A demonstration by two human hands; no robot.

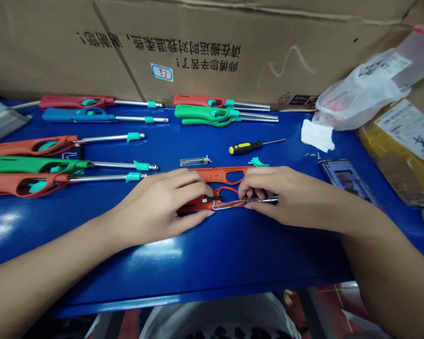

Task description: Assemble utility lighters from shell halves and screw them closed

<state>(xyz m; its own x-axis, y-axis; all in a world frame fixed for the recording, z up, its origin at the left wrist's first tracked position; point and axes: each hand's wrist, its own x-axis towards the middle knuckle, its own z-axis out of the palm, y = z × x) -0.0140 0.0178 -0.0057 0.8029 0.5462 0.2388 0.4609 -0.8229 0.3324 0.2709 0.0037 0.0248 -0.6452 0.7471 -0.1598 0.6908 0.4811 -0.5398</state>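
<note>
My left hand [166, 200] grips the handle end of an open orange lighter half-shell [194, 204], its index fingertip by a black part inside. White and green wires [229, 205] run along this half toward the right. At the other end my right hand [286, 193] is closed in a pinch at a short metal tube [270, 199], where the wires go in; its fingers partly hide the spot. Just behind lies the matching orange half-shell [212, 174]. Beyond it are a clear fuel tank [194, 161] and a teal trigger piece [257, 162].
Several long-nosed lighters [38, 165] lie at the left and along the back. A yellow-black screwdriver [247, 148], a phone [346, 176], white paper [317, 135] and a plastic bag [360, 94] are to the right. A large cardboard box [198, 28] walls off the back.
</note>
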